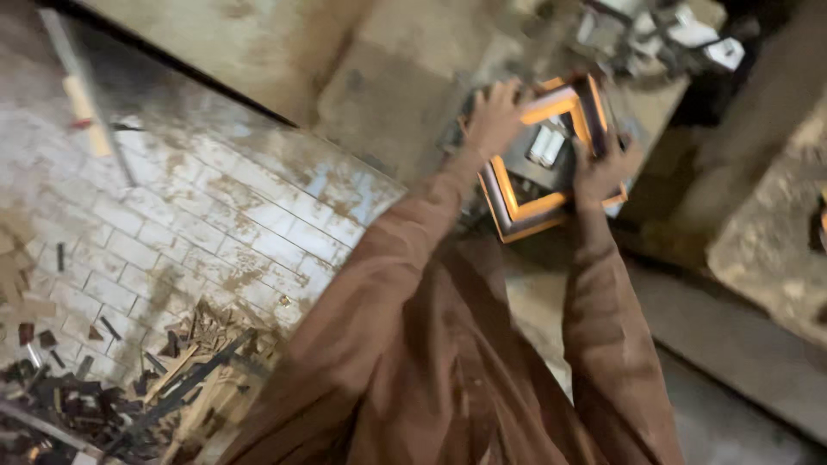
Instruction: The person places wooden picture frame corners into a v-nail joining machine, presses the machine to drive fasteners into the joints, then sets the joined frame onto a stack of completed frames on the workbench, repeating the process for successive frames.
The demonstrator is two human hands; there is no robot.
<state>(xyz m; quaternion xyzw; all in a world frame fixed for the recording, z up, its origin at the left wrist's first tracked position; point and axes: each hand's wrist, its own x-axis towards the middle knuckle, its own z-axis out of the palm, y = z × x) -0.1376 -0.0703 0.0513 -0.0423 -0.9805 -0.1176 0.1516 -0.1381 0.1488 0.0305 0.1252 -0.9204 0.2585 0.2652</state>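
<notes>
1. The white brick-patterned tiled floor, streaked with brown dirt, spreads well away from the fingers, below and to the left side of both arms.
2. The worn grey-beige workbench top lies directly under and beyond the fingertips and bears the work.
3. A heap of dark wood offcuts and splintered strips sits on the floor, far from either hand, near the brown sleeves.
4. The small square wooden frame with dark outer faces and orange-lit inner edges rests on the bench between the 2 hands.
5. The left hand has its fingers spread and curled over the frame's upper left corner, grasping it.
6. The right hand presses on the frame's right side; whether its fingers clench is blurred, so I cannot tell.
7. Judging by this, the frame is being seated or squared up; any next move calls for even pressure from both sides.
</notes>
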